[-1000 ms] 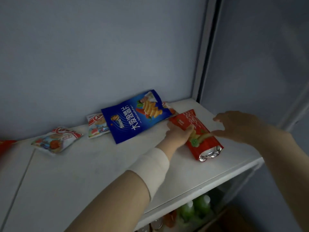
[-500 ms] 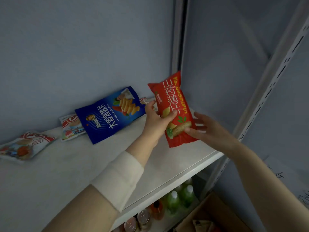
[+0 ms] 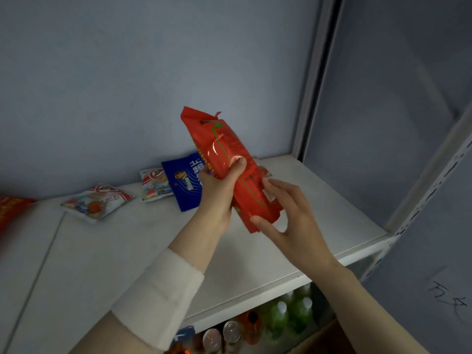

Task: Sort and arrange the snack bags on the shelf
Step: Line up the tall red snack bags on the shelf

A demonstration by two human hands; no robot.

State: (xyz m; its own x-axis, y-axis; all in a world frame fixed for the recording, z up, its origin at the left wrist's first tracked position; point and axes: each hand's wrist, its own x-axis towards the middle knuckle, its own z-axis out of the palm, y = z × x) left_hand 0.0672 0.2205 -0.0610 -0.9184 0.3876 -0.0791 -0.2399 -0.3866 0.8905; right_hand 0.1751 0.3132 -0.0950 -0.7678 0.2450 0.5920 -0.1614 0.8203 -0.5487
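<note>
Head view, single frame.

- Red snack bag (image 3: 227, 154): off the shelf, held in the air near centre frame. Long axis tilted, top seal toward 11 o'clock, bottom seal toward 5 o'clock. Glossy side with a thin green line faces the camera; print too blurred to read.
- Left hand (image 3: 217, 198): clamped round the middle of the bag from its 8 o'clock side, thumb laid across the near face, fingers wrapped behind. A white wrist band (image 3: 161, 295) covers the forearm.
- Right hand (image 3: 291, 221): at the bag's lower end, coming in from 4 o'clock. Thumb on the bottom seal, fingertips against the right edge, so the corner sits in a loose pinch with the fingers only slightly bent.
- White shelf (image 3: 115, 251): flat board running from 9 o'clock to 3 o'clock, a grey wall behind it.
- Blue snack bag (image 3: 185, 186): lying flat at the back of the shelf, at 9 o'clock of the left hand and partly hidden by it.
- White-and-red snack bag (image 3: 153, 183): touching the blue bag's left edge, partly under it.
- Second white-and-red snack bag (image 3: 98, 200): farther toward 9 o'clock, apart from the first.
- Red bag at the frame edge (image 3: 11, 213): cut off at 9 o'clock.
- Lower tier, 6 o'clock: drink cans (image 3: 222, 334) seen from the top, green bottles (image 3: 288, 309) just to their right.
- Slotted upright (image 3: 421, 192) at the shelf's 3 o'clock corner.
</note>
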